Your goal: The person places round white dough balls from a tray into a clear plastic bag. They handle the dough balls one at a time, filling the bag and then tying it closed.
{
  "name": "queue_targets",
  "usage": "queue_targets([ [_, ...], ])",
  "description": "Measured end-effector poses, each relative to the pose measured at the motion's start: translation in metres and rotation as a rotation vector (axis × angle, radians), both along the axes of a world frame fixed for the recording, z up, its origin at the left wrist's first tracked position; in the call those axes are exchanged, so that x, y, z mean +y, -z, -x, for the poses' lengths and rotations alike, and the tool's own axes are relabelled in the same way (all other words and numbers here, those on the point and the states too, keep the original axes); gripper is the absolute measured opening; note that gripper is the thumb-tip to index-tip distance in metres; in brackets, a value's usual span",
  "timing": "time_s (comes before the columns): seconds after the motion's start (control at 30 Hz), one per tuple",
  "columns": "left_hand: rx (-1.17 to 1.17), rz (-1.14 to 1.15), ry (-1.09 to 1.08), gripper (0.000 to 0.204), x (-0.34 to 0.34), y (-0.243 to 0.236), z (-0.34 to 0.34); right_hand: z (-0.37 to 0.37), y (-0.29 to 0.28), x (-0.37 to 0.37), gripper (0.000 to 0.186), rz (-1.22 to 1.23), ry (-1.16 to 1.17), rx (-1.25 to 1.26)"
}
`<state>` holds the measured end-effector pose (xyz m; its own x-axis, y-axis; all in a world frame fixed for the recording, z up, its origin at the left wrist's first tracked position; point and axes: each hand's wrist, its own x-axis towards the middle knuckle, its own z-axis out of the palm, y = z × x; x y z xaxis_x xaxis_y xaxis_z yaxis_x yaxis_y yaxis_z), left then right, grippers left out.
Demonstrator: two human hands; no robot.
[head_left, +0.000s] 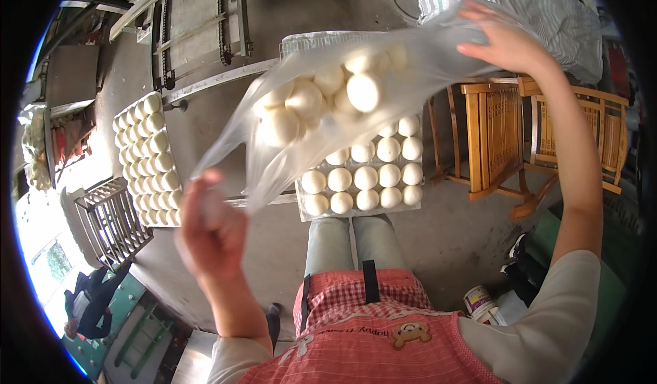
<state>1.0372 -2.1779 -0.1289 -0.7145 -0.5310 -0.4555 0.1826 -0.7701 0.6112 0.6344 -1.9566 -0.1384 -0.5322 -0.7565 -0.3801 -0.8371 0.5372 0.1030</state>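
A clear plastic sheet or bag (315, 131) stretches slantwise between my raised hands. My left hand (213, 230), slightly blurred, is closed on its lower left end. At the upper right, my right hand (503, 40) has thumb and fingers spread against the plastic; whether it pinches any is unclear. White, rounded, egg-like pieces (365, 92) show through the plastic. Below it, more of these white pieces (366, 177) sit in rows on a clear tray (363, 213), just beyond my knees. The plastic hides the tray's far part.
Another tray of white pieces (147, 158) stands at left, above a slatted metal rack (113, 220). Wooden chairs (489, 137) stand at right, near a striped cloth bundle (561, 21). A metal frame with chains (198, 21) lies beyond. A bucket (481, 302) is low right; a person (89, 305) is at far left.
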Motion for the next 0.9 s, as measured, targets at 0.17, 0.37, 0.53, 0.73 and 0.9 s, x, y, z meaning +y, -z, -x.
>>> queue_targets([
  [0.17,0.131,-0.119,0.05,0.029,0.031,0.125,0.06,0.059,0.119,-0.01,0.065,0.143,-0.103,-0.031],
  [0.37,0.521,-0.065,-0.01,0.033,-0.014,0.144,0.127,-0.031,0.186,-0.013,0.06,0.282,0.092,-0.982],
  [0.53,0.631,-0.07,0.067,0.034,-0.027,0.161,0.127,-0.156,0.376,-0.039,0.062,0.083,-0.274,-0.297],
  [0.73,0.519,-0.053,0.022,0.032,0.002,0.168,0.113,-0.163,0.443,-0.043,0.08,-0.25,-0.294,-0.235],
  [0.9,0.454,-0.072,0.048,0.031,0.006,0.17,0.096,-0.143,0.474,0.011,0.071,0.272,-0.25,-0.376],
])
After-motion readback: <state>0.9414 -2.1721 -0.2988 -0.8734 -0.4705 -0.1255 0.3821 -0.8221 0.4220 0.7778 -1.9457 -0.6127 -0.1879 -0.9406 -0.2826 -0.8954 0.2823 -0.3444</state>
